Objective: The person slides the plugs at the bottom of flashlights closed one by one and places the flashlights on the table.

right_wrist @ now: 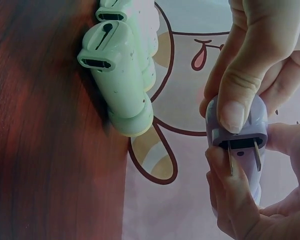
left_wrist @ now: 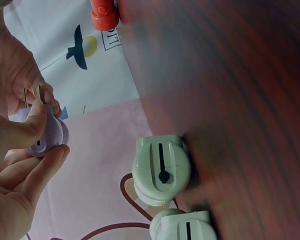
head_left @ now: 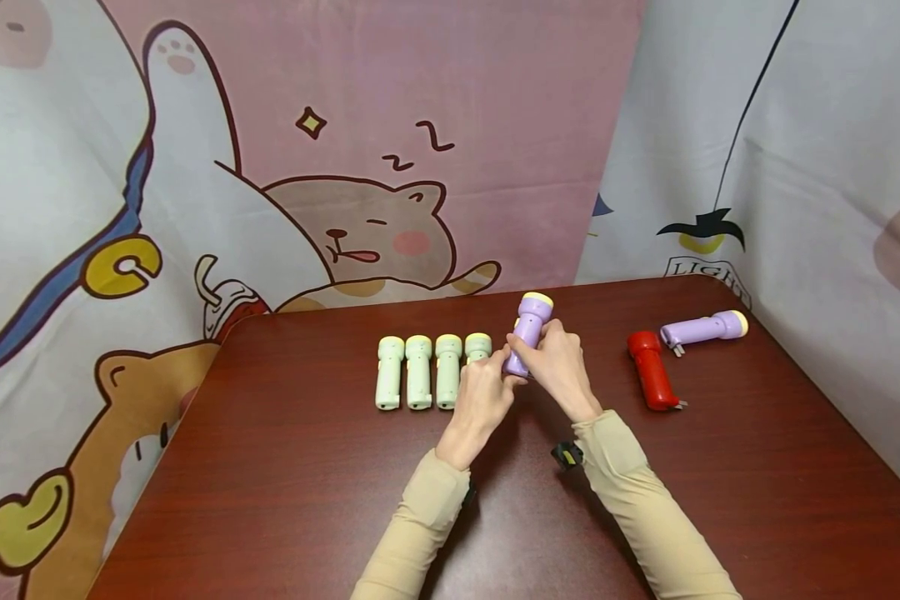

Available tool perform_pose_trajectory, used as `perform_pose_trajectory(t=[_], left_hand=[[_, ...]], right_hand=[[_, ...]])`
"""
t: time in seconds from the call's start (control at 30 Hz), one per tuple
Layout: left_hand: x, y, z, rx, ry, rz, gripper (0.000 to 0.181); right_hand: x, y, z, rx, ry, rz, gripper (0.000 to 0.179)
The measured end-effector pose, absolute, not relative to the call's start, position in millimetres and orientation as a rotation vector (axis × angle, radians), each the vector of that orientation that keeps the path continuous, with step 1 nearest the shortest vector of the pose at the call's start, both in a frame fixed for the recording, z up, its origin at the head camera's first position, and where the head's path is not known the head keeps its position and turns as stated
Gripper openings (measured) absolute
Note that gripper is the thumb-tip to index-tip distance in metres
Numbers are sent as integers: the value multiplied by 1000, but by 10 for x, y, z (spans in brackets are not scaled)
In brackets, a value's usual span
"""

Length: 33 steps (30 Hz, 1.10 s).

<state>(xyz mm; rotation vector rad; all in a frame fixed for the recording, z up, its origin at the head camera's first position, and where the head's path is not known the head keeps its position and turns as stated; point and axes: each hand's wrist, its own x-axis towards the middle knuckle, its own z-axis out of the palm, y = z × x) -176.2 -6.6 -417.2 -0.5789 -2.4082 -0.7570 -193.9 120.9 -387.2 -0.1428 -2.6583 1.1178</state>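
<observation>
Both hands hold a purple flashlight (head_left: 531, 322) above the table, its pale-yellow lens end pointing away. The right hand (head_left: 562, 365) grips its body from the right. At its tail end, the left hand (head_left: 483, 396) pinches, with the left thumb (right_wrist: 234, 112) pressed on the end cap. Two metal plug prongs (right_wrist: 257, 155) stick out of the tail's slot, next to the right hand's fingers in the right wrist view. Left of the hands stands a row of several pale green flashlights (head_left: 418, 372), lying side by side with lenses away. The left hand partly covers the nearest one.
On the right lie a red flashlight (head_left: 651, 371) and another purple flashlight (head_left: 701, 330), each with prongs out. The dark wooden table (head_left: 307, 492) ends at the back against a cartoon-printed cloth (head_left: 540, 150), which also runs along both sides.
</observation>
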Motion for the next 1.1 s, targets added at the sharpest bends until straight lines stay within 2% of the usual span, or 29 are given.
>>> perform_pose_trajectory(t=[0.53, 1.1], left_hand=[[-1760, -68, -4168, -572, -2386, -711, 32], [-1757, -77, -4175, -583, -2400, -673, 31]], right_hand=[[-1928, 1174, -3876, -130, -2650, 1107, 47], [-1921, 1179, -3893, -120, -2669, 1093, 48]])
